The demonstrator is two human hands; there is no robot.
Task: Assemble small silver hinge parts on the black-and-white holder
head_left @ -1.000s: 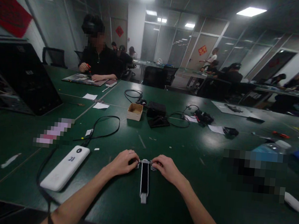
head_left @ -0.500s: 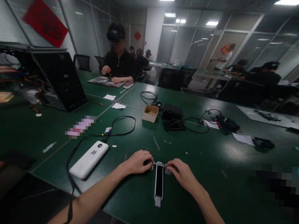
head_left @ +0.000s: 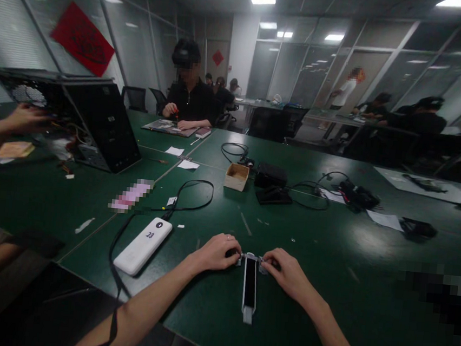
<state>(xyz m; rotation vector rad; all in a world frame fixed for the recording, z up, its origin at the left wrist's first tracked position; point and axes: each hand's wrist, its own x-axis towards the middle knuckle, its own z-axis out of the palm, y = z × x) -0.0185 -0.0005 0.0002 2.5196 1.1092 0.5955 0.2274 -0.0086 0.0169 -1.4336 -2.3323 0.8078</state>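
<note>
Co-worker's hand point(head_left: 25, 119) farther across PC case point(head_left: 103, 128); left hand point(head_left: 221, 252), right hand point(head_left: 285, 271) on device point(head_left: 249, 285).

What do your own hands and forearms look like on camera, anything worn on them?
Both are bare, with no gloves or sleeves in view. The left hand wears a slim, light-coloured ring; the right hand shows no ring. A black cord crosses the left forearm.

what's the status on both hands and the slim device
Left hand, fingers closed on its far left corner; right hand, fingers at far right corner; slim device flat on table; nothing in between.
</note>
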